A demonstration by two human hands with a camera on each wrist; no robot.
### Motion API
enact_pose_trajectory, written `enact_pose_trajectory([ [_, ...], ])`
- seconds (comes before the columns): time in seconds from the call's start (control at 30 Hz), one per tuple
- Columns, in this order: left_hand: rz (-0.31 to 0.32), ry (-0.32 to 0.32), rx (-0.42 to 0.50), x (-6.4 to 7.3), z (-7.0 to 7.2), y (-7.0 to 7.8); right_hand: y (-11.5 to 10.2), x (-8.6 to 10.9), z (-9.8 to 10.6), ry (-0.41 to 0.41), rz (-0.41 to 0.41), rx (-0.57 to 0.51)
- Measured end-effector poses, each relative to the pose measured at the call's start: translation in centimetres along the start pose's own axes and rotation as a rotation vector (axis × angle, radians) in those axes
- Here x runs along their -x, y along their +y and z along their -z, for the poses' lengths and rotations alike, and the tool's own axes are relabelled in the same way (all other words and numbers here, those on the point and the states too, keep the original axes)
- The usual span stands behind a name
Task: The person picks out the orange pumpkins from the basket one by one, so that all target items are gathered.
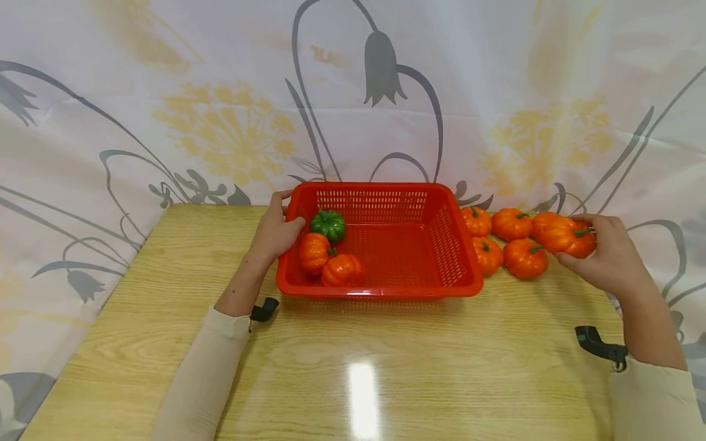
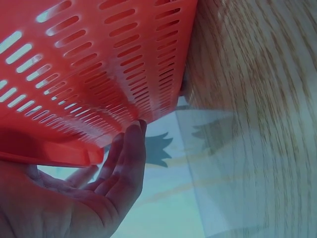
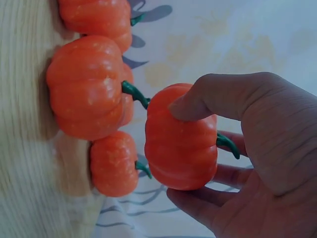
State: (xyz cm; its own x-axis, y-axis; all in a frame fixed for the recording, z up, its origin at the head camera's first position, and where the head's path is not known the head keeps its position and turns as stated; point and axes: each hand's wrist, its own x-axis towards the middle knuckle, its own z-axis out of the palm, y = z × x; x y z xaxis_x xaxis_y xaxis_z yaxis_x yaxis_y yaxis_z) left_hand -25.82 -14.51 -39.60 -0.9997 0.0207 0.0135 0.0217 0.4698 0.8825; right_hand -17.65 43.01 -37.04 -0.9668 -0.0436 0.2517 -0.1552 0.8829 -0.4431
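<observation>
A red plastic basket (image 1: 380, 292) with slotted walls stands on the table. My left hand (image 1: 277, 229) grips its left rim, thumb over the edge and fingers against the outer wall, as the left wrist view also shows. Inside, toward the left, lie a green pumpkin (image 1: 328, 226) and two orange ones, one against the left wall (image 1: 314, 253) and one nearer the front (image 1: 343, 270). My right hand (image 1: 609, 254) holds a small orange pumpkin (image 3: 181, 144) with a green stem between thumb and fingers, above the table. Several more orange pumpkins (image 1: 526, 259) sit just beside it.
The loose pumpkins cluster right of the basket, close to its right wall. A wooden table (image 1: 441, 361) extends toward me. Behind it hangs a patterned cloth (image 1: 353, 135) with flowers. Dark wrist-worn devices (image 1: 600, 346) show at both wrists.
</observation>
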Motion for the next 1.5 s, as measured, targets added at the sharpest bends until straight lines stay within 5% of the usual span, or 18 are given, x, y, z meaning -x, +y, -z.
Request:
enact_pose_trajectory([
  [0.27, 0.009, -0.017, 0.005, 0.0, 0.1, 0.1, 1.3, 0.2, 0.0, -0.021, -0.07, -0.001],
  [0.9, 0.016, -0.021, 0.003, -0.1, 0.1, -0.1, 5.1, 0.0, -1.7, -0.094, -0.037, 0.006],
  [1.5, 0.012, -0.008, -0.005, 0.0, 0.0, 0.0, 5.4, 0.1, -2.3, -0.172, -0.08, 0.019],
])
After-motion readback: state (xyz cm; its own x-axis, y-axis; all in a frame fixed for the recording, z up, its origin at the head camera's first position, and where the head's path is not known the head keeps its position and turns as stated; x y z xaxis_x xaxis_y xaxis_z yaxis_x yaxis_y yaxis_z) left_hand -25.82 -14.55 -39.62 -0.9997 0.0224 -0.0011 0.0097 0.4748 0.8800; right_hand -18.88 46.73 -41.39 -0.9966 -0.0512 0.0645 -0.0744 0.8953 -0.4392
